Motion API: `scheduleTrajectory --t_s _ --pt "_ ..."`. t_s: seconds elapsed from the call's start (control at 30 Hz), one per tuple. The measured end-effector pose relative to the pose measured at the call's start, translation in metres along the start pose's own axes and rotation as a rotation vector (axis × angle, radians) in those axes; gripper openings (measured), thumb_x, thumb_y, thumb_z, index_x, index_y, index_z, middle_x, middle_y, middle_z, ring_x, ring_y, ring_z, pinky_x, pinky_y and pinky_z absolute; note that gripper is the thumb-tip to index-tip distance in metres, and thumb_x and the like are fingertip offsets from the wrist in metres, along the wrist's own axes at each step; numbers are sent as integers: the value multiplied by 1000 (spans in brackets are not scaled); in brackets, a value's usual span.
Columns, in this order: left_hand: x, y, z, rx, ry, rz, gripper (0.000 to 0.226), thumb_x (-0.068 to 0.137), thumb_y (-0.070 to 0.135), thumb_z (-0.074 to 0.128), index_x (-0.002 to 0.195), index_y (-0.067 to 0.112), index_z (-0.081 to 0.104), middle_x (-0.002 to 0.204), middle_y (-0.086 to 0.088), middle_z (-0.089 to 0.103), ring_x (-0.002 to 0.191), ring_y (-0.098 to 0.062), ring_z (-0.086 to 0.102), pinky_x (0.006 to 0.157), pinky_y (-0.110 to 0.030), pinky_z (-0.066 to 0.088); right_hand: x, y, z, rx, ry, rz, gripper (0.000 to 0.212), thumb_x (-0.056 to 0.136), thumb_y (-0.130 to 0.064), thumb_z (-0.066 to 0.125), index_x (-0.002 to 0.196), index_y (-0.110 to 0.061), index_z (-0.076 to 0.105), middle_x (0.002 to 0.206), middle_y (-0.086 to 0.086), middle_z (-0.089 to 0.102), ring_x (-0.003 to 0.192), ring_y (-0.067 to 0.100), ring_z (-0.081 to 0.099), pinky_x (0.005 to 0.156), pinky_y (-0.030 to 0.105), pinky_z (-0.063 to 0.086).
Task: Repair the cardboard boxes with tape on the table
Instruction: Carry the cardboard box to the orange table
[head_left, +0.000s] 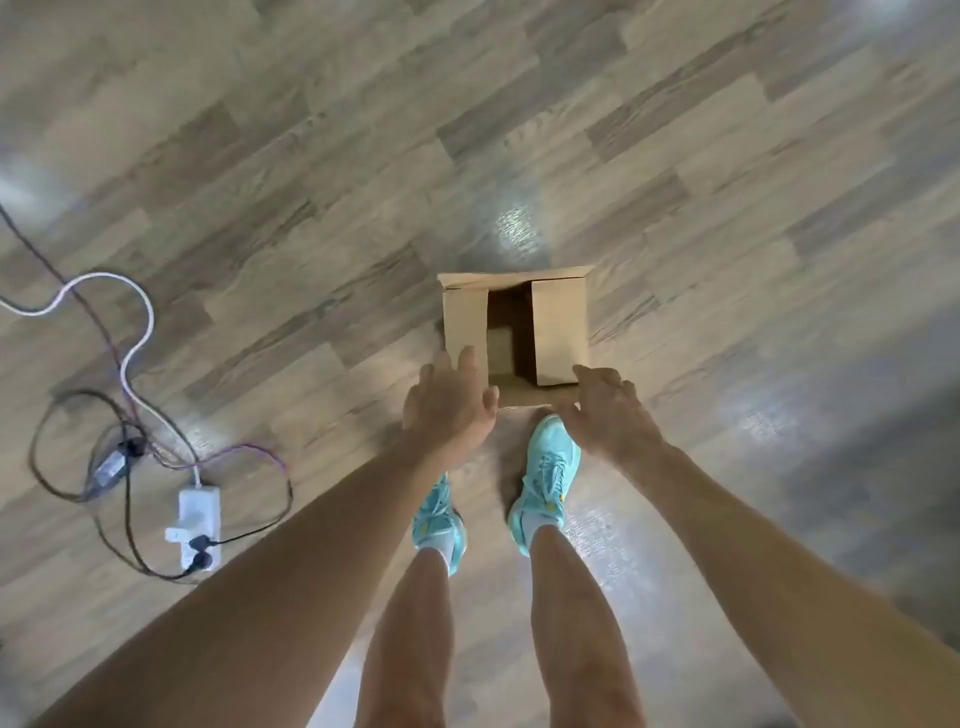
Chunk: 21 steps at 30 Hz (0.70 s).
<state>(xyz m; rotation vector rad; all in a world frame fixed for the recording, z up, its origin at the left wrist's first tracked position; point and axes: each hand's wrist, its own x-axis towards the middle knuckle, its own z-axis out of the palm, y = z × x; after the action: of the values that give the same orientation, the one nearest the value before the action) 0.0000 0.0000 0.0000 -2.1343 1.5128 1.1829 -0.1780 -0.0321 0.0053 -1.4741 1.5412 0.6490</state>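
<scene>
Near the bottom of the frame stand teal shoes (545, 478); just above them the left hand (449, 405) and right hand (608, 410) reach down, fingers spread, holding nothing — one at each near corner of the cardboard box (561, 332), which sits on the floor (727, 208) at centre frame (not lifted yet), flaps (465, 322) half open. Lifted by a loose flap, it could tear or tip.

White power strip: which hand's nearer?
Left. The left hand, at the near-left corner of the brown cardboard box, is right of the white power strip; the right hand is farther right.
</scene>
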Motion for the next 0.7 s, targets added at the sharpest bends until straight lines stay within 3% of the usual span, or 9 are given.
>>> scheduleTrajectory --t_s 0.17,0.3,0.43,0.57,0.63,0.7 --pt "32 -11 25 10 -48 -28 55 104 42 49 153 23 32 148 -14 37 134 -33 44 103 -46 43 27 16 27 11 -37 51 68 96 -41 61 149 -11 32 148 18 34 131 41 37 102 46 40" --pt "52 -19 36 -45 -200 -28 70 97 69 42 156 34 29 154 -16 29 135 -40 46 111 -49 40 44 27 39 -24 25 61 73 96 -38 65 154 -15 27 151 19 30 134 41 34 104 48 41" --pt "57 -19 46 -2 -335 94 94 83 84 48 158 32 26 164 -4 11 145 -33 35 115 -51 36 66 30 40 -9 128 31 62 98 -27 62 153 -15 35 148 19 41 133 39 37 105 47 39" --pt "72 -22 56 122 -204 157 79 91 50 68 156 26 28 154 -7 27 139 -30 39 104 -47 45 81 29 37 23 182 20 53 99 -26 60 148 -15 43 145 18 45 131 38 41 104 44 38" --pt "80 -25 62 205 -89 208 73 95 30 66 156 25 26 148 -7 37 133 -29 46 97 -46 50 87 32 37 49 197 10 49 100 -27 58 146 -16 47 143 17 47 130 38 42 102 45 39" --pt "86 -27 70 224 -39 261 69 96 25 62 154 20 25 146 -4 43 130 -27 48 92 -46 52 91 36 41 54 193 -13 44 102 -30 54 144 -17 50 141 16 50 129 37 42 100 45 40"
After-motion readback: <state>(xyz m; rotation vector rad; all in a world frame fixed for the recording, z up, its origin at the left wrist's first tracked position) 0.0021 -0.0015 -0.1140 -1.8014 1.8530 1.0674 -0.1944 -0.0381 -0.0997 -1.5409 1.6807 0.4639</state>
